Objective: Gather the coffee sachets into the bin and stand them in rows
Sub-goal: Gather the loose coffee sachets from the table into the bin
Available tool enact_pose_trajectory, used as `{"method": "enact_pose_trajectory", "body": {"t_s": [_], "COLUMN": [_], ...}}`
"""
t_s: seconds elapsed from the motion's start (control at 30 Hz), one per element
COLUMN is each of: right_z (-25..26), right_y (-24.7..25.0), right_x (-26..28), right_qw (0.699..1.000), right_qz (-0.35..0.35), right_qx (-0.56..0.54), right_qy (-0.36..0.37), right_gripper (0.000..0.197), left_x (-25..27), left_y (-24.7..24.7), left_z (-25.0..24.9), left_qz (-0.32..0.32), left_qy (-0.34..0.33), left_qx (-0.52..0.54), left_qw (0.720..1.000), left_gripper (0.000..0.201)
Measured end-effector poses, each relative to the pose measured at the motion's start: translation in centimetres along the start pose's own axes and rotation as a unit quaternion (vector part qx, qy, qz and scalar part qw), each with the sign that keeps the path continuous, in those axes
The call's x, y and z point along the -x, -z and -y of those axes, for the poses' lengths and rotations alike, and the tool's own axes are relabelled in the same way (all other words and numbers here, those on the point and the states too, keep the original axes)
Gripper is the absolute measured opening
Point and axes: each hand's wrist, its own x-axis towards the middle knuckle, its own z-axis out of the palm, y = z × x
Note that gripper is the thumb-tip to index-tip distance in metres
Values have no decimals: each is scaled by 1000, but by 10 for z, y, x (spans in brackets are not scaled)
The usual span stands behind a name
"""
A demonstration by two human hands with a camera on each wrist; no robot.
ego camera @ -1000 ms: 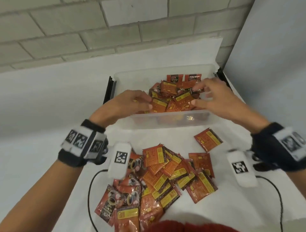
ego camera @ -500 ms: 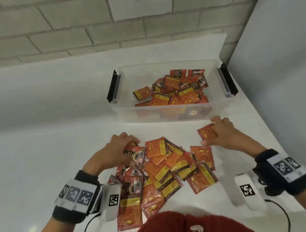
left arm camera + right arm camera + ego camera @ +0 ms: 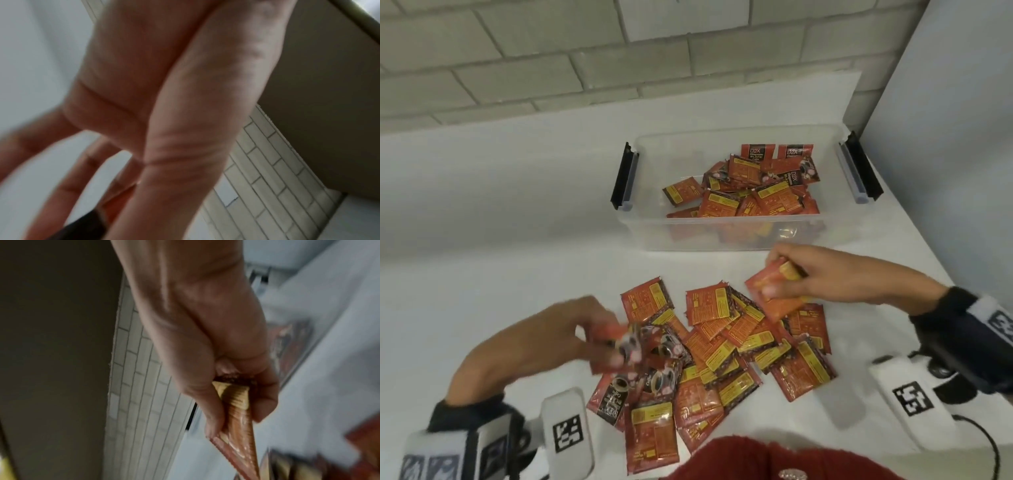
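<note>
Currently my right hand (image 3: 822, 274) pinches one coffee sachet (image 3: 774, 291) between thumb and curled fingers, just above the loose pile (image 3: 722, 346) on the white table (image 3: 517, 267). My left hand (image 3: 571, 329) grips a small, blurred clutch of sachets (image 3: 619, 346) at the pile's left edge; how many, I cannot tell. The bin (image 3: 722, 236) stands beyond the pile, holding sachets jumbled flat, none in rows yet.

Risk: the sachets are thin, glossy foil rectangles with crimped edges, so they probably slide against each other. A loose multi-sachet grip could shed one during transfer. Dropping more onto the heap would make standing them harder. The clear, smooth-walled bin may let upright sachets topple
</note>
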Motion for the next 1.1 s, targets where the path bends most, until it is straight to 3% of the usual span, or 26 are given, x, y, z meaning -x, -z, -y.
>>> {"method": "enact_pose_trajectory", "body": {"t_s": [0.07,0.17,0.33,0.4,0.5,0.67,0.83,0.97,1.03,1.1], "right_z": [12,19,18,16,8,-5,-11,-15,-18,-23], "right_y": [-17,-39,-56,-53,-44,-29,-6,12,16,18], "right_x": [-12,-38,-61,-62,-57,-38,-13,9,18,26], "right_qw": [998,984,946,944,964,988,982,973,962,952], "right_qz": [47,54,98,77,14,-80,-185,-197,-200,-184], "right_qx": [25,158,306,317,265,131,22,-112,-184,-246], "right_qy": [25,62,50,41,26,27,35,37,21,2], "right_gripper": [16,22,23,21,28,58,40,33,36,44], "left_x": [10,11,-1,-7,-20,-43,-52,-52,-56,-66], "left_y": [-20,-52,-83,-85,-79,-68,-50,-37,-36,-40], "left_z": [7,16,19,17,19,8,-5,-23,-30,-33], "left_qz": [37,71,16,-6,-38,-116,-184,-142,-104,-94], "left_qy": [18,28,25,16,-10,-41,-64,-63,-56,-50], "left_qx": [-4,-41,-114,-116,-63,-5,104,233,211,152], "left_qw": [999,996,993,993,997,992,975,960,970,983], "left_gripper": [34,27,17,21,35,29,32,54,44,19]}}
